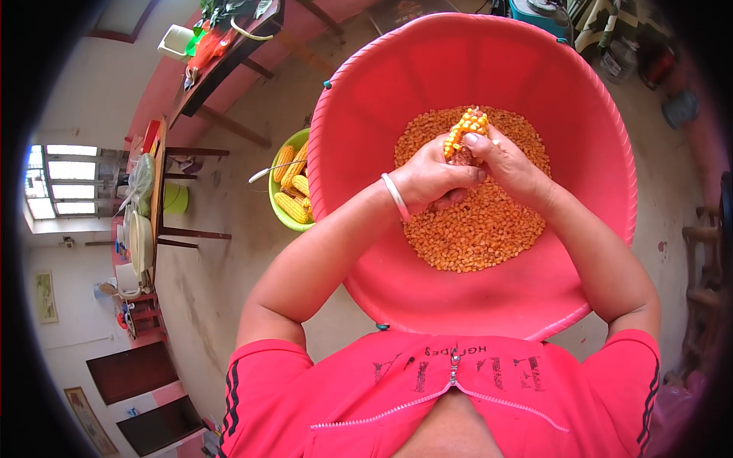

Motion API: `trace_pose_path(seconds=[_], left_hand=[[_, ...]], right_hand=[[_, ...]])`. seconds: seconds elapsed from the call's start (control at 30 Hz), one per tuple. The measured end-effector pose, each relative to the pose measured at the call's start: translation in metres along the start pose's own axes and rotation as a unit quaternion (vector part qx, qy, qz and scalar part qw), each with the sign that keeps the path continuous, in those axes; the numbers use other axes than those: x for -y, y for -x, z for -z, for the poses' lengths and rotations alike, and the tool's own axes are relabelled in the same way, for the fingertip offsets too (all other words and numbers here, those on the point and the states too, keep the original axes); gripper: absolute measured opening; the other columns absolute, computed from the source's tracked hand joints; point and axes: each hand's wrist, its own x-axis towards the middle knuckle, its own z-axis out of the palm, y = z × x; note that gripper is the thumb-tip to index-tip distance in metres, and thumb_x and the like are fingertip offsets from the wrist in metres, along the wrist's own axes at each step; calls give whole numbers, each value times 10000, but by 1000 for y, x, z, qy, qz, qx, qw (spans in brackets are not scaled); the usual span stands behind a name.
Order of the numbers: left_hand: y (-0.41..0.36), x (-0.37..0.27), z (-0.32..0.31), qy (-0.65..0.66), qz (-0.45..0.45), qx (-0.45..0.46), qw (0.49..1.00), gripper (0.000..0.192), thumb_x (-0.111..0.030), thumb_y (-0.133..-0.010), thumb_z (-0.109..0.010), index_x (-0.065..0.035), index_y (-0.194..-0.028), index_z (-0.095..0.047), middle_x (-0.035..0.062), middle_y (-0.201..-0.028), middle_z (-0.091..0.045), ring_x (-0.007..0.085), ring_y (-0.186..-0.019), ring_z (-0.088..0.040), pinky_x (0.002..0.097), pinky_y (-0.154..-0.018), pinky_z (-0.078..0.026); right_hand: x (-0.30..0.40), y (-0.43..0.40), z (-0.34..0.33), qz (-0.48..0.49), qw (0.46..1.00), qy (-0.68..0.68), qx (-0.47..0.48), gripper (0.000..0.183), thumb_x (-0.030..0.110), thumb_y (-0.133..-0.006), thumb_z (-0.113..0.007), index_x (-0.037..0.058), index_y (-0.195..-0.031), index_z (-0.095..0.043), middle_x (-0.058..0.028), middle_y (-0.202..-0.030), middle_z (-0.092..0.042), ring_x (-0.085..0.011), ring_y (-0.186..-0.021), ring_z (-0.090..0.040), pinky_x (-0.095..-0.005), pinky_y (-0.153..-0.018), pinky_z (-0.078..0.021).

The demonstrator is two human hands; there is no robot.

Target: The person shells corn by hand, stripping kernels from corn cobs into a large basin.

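Observation:
Between my hands, over a wide red plastic basin [475, 68], is a partly shelled corn cob [467, 129]. Yellow kernels cover its upper end, while reddish bare cob shows lower down. My left hand [436, 174] grips the cob from the left side, with a pale bangle on the wrist. From the right, my right hand [507, 163] holds the same cob, its thumb pressed against the kernels. Loose corn kernels [475, 240] lie in a broad heap on the basin floor beneath both hands. The fingers hide part of the cob's lower end.
Left of the basin stands a green bowl [279, 214] of whole corn cobs [291, 207], with a white-handled pointed tool [260, 174] at its rim. Wooden tables [162, 131] line the left side, a lime-green bucket [176, 198] beneath one. Wooden furniture [701, 235] is at far right.

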Motion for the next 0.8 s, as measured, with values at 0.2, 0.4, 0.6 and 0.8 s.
trace_pose_path(seconds=[0.2,0.4,0.6,0.8], left_hand=[[-4,1,-14,-87,-115,-64,987,183,-82,-838,-670,-59,-956,-532,10,-702,-538,79,-477,-500,219,-390,-381],[3,-7,-7,18,-9,-13,1000,212,-20,-785,-613,-65,-949,-486,13,-622,-519,100,-452,-508,237,-375,-405],[5,-7,-4,78,-23,19,996,267,-92,-839,-697,-87,-1001,-486,-6,-667,-505,82,-506,-513,216,-405,-376],[0,0,-6,58,-27,17,998,249,-94,-847,-688,-81,-1001,-493,3,-658,-510,82,-492,-499,218,-415,-380]], right_hand=[[0,-11,-2,-53,991,-122,-30,407,375,-984,-449,22,-1173,-522,-151,-1211,-573,-203,-1067,-591,-356,-965,-464],[5,0,-2,-32,994,-100,40,424,349,-969,-478,11,-1224,-499,-103,-1093,-590,-162,-1019,-590,-312,-883,-504],[24,4,-7,-40,973,-218,66,483,414,-977,-440,31,-1271,-462,-81,-1150,-553,-191,-1084,-566,-370,-926,-494],[14,0,-3,7,993,-108,47,345,255,-956,-573,49,-1218,-484,-62,-1086,-570,-144,-997,-586,-300,-834,-529]])
